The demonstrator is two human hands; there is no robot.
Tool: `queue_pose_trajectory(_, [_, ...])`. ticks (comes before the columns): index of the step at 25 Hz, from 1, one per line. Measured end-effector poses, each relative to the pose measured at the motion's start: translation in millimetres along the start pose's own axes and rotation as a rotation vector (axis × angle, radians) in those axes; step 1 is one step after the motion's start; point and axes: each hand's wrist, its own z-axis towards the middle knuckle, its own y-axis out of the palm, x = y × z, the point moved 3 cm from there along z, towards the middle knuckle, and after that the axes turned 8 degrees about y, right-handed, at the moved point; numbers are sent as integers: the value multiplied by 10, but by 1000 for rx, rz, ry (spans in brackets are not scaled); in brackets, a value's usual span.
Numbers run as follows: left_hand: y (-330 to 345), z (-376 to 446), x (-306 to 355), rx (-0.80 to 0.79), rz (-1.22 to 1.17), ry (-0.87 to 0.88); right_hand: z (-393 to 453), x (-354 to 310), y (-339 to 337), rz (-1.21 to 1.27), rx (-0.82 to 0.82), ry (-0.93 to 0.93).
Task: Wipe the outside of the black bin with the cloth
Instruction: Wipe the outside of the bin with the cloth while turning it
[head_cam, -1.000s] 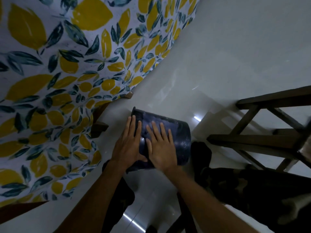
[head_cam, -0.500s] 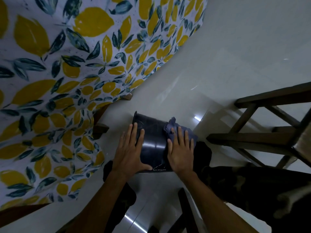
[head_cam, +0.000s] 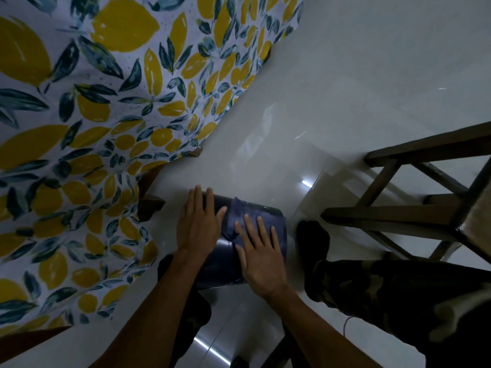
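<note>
- Black bin (head_cam: 221, 266): smooth, glossy plastic.
- Cloth (head_cam: 255, 216) on the bin: soft, matt, wrinkled fabric.
- Floor (head_cam: 305, 128) beneath the bin: polished, reflective tile.
- Stool (head_cam: 398, 216) right of the bin: dark, matt wood.

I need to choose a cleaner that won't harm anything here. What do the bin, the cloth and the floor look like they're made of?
Black bin: probably smooth plastic; its curved wall carries a soft sheen.
Cloth: a soft bluish woven or microfibre fabric, matte and creased, pressed flat under the right hand.
Floor: likely glazed tile or polished stone; pale, glossy, mirroring light streaks.
</note>
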Motion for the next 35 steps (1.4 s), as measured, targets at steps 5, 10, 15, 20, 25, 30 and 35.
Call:
queue_pose_trajectory(5, [42,-93,-72,28,33,-90,396,74,-108,60,-130,207])
queue_pose_trajectory(10, [-48,49,33,90,-91,-28,412,247,-280,352,-142,489])
queue_pose_trajectory(15, [-262,122,104,221,-50,76,437,228,-482,440,6,439])
queue_pose_trajectory(20, [-234,86,16,166,-24,94,516,208,-465,168,-36,379])
queue_pose_trajectory(25, [-75,-71,-93,96,11,132,483,-152,-286,-15,74,-67])
queue_pose_trajectory(30, [-41,-215,-94,74,-8,87,901,-324,-317,55,-36,-120])
queue_pose_trajectory(35, [-122,-212,-6,36,-69,52,1106,378,-325,185,-81,350])
